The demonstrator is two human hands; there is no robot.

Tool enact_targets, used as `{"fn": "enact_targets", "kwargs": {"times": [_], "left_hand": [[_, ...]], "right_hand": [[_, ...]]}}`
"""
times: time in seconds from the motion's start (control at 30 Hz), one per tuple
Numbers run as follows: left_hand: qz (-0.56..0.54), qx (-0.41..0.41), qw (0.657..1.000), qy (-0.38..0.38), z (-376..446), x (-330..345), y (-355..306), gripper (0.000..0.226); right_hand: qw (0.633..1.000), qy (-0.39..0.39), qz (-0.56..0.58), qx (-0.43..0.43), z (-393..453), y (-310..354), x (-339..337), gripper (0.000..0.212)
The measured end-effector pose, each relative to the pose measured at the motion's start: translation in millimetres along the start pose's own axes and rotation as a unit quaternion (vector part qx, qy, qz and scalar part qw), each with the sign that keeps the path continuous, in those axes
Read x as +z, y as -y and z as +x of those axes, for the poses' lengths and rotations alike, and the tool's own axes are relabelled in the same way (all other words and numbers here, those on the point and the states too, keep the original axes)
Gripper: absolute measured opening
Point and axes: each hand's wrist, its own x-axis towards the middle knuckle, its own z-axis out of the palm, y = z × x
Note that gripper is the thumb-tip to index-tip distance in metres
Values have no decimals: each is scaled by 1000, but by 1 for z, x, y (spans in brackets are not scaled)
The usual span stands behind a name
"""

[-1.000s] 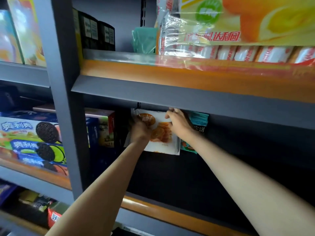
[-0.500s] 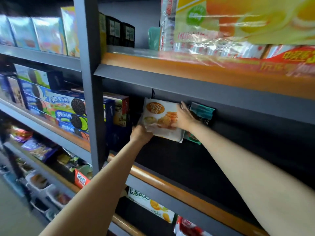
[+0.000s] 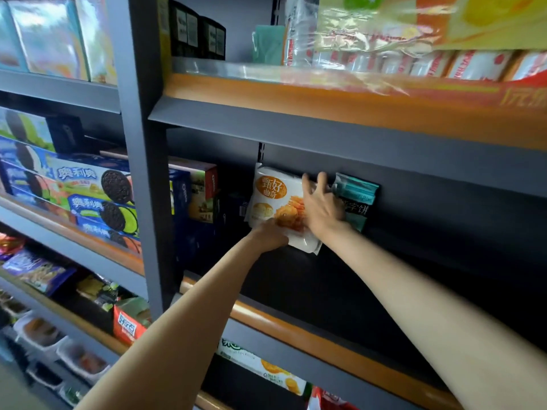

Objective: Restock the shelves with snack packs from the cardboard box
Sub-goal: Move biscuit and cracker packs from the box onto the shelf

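Observation:
A white snack pack (image 3: 273, 199) with an orange round label and cookie pictures stands against the back of the dark middle shelf (image 3: 310, 332). My left hand (image 3: 270, 236) grips its lower edge. My right hand (image 3: 321, 210) lies flat on its right side with the fingers spread over the top right corner. A teal snack pack (image 3: 356, 199) stands just right of it, partly hidden by my right hand. The cardboard box is out of view.
Blue cookie boxes (image 3: 97, 196) fill the shelf to the left, past a grey upright post (image 3: 142, 161). Boxes (image 3: 201, 193) stand left of the white pack. The upper shelf (image 3: 325, 96) holds clear-wrapped packs. Lower shelves hold more snacks (image 3: 130, 321). The shelf right of the teal pack is dark.
The view has shifted right and down. My left hand slid from the pack's face to its lower edge. My right hand moved from the top edge onto the right side.

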Motion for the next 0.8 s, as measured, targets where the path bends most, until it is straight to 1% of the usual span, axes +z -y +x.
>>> {"fn": "enact_targets", "kwargs": {"times": [0.13,0.23,0.3,0.37,0.43,0.47,0.5,0.57,0.67,0.73,0.8], "left_hand": [[22,12,1000,-8,14,4,-1,62],[26,5,999,-26,22,5,1,60],[26,-6,999,-32,24,6,3,61],[31,-15,999,-35,21,4,4,62],[28,-26,998,-51,16,2,2,57],[20,-33,997,-65,11,0,1,53],[10,-40,995,-85,5,-1,-2,49],[0,-42,989,-143,-9,-4,-7,44],[-13,-3,973,-230,-42,-4,-14,43],[-77,4,957,-280,-70,-4,-17,37],[-158,-18,927,-341,-106,-5,-16,31]], "right_hand": [[1000,3,18,-9,4,-3,5,80],[1000,1,11,1,5,1,4,84],[1000,4,-3,0,2,4,1,81],[1000,-8,-21,-18,-4,6,-3,78],[997,-18,-43,-57,-14,7,-5,80],[996,-23,-45,-76,-19,7,-7,78],[994,-28,-42,-92,-25,7,-8,72],[991,-31,-25,-127,-37,3,-12,53],[975,6,42,-216,-59,-5,-18,26],[962,-7,96,-255,-79,-5,-29,11],[948,-40,168,-267,-107,3,-45,10]]}}
